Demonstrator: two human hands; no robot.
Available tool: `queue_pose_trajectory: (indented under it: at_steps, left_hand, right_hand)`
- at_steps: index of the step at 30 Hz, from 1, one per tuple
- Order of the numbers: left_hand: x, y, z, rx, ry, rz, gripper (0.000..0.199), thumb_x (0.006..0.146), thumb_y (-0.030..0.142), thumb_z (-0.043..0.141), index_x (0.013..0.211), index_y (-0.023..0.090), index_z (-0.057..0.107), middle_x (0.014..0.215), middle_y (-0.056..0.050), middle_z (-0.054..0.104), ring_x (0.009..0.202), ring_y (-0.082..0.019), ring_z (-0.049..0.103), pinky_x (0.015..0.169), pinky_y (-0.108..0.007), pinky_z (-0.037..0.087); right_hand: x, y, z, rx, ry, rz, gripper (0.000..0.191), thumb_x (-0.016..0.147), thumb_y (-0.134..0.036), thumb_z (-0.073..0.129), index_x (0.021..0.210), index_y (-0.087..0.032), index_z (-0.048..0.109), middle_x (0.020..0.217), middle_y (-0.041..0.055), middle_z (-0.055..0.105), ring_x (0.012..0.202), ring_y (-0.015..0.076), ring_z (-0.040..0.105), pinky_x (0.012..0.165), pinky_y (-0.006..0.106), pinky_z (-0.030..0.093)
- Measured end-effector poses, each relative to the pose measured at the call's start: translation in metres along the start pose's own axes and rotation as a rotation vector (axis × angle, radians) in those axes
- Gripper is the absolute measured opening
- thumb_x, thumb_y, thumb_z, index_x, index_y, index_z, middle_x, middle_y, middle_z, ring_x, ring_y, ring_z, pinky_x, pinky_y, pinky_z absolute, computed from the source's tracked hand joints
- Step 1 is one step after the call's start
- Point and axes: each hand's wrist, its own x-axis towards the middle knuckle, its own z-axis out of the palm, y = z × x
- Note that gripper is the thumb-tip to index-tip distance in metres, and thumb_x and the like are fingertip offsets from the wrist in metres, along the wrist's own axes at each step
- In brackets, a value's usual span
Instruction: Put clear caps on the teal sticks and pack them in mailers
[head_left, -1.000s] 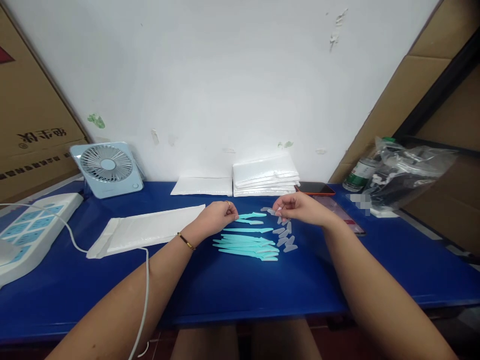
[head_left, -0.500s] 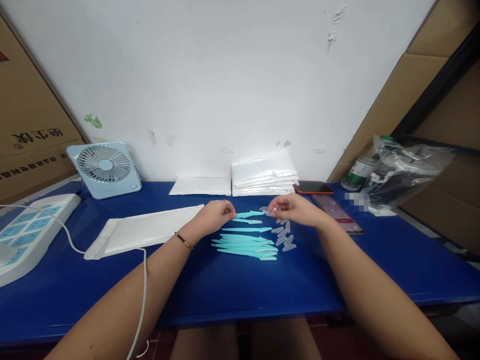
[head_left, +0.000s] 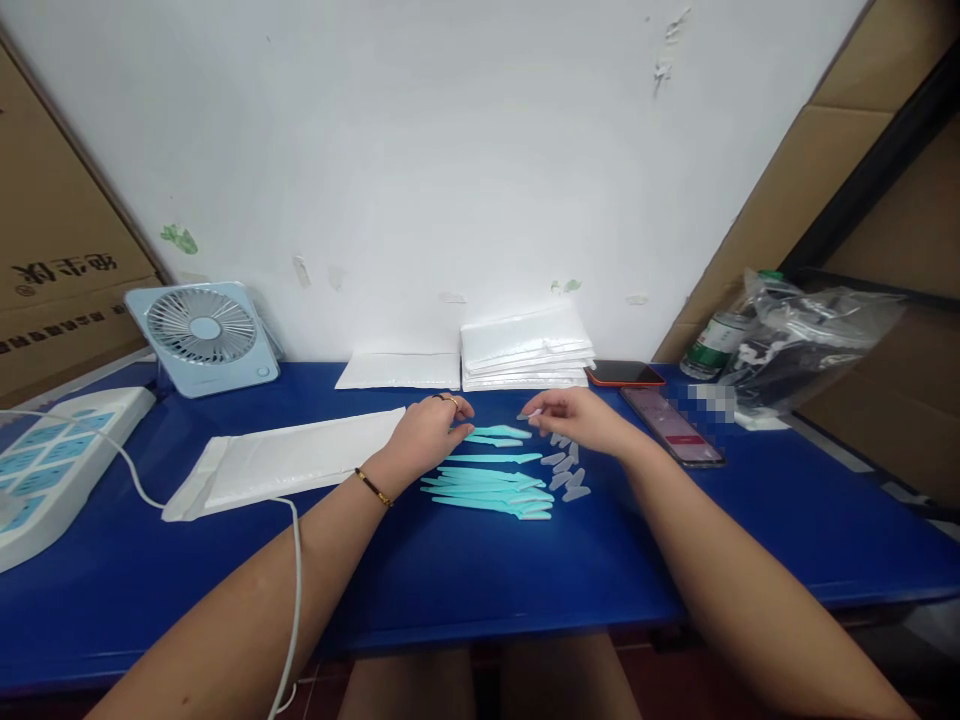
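Note:
Several turquoise eyebrow razors [head_left: 487,480] lie roughly side by side on the blue table, blade ends to the right. Just beyond them my left hand [head_left: 431,432] rests at the handle ends of the farthest razors [head_left: 499,433], its thumb and fingers apart and nothing gripped. My right hand [head_left: 574,418] is right of those razors' blade ends, with thumb and fingers pinched on a small clear plastic blade cap [head_left: 523,416]. Below that hand several more translucent caps [head_left: 562,478] lie loose in a cluster beside the razors.
A white padded mailer [head_left: 285,465] lies left, with more mailers [head_left: 525,350] stacked against the wall. A fan [head_left: 204,335], a power strip [head_left: 67,460] and a cable stand left. Two phones [head_left: 671,425], a bottle [head_left: 712,345] and a plastic bag [head_left: 810,340] are on the right.
My left thumb and fingers have parted, letting go of the farthest razor, which lies on the table. My right hand has shifted slightly left, still pinching.

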Motion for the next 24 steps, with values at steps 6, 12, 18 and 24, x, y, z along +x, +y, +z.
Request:
queue_pose_trajectory:
  at_steps: [6, 12, 18, 24]
  left_hand:
    - [-0.005, 0.005, -0.003, 0.039, -0.203, 0.119, 0.024, 0.073, 0.041, 0.061, 0.087, 0.022, 0.067, 0.093, -0.003, 0.065, 0.084, -0.019, 0.058, 0.065, -0.025, 0.041]
    - [-0.006, 0.009, 0.002, 0.079, -0.231, 0.084, 0.012, 0.078, 0.027, 0.054, 0.072, 0.02, 0.063, 0.078, -0.002, 0.065, 0.072, -0.016, 0.057, 0.058, -0.025, 0.037]
    - [-0.006, 0.001, -0.003, -0.188, -0.148, 0.001, 0.016, 0.085, 0.025, 0.037, 0.085, 0.02, 0.052, 0.077, -0.001, 0.063, 0.063, -0.014, 0.053, 0.055, -0.025, 0.038]
    - [0.0, -0.003, -0.004, -0.261, -0.053, -0.056, 0.021, 0.085, 0.036, 0.037, 0.083, 0.02, 0.05, 0.072, 0.001, 0.056, 0.063, -0.013, 0.048, 0.057, -0.024, 0.037]
  right_hand:
    - [-0.004, 0.024, -0.024, -0.379, -0.052, -0.003, 0.017, 0.071, -0.02, 0.06, 0.085, -0.021, 0.07, 0.088, 0.0042, 0.064, 0.072, 0.0153, 0.059, 0.064, 0.025, 0.046]
    - [-0.004, 0.021, -0.018, -0.311, -0.112, 0.081, 0.007, 0.072, -0.024, 0.061, 0.076, -0.018, 0.063, 0.076, 0.0033, 0.063, 0.063, 0.0139, 0.058, 0.055, 0.023, 0.044]
    - [-0.006, 0.011, -0.019, -0.031, -0.003, 0.039, 0.018, 0.075, -0.035, 0.06, 0.079, -0.018, 0.062, 0.066, 0.0016, 0.063, 0.06, 0.0142, 0.059, 0.057, 0.026, 0.047]
    - [-0.006, -0.004, -0.019, 0.142, 0.252, -0.121, 0.024, 0.063, -0.041, 0.073, 0.069, -0.018, 0.068, 0.082, 0.0064, 0.067, 0.079, 0.0197, 0.062, 0.074, 0.034, 0.051]
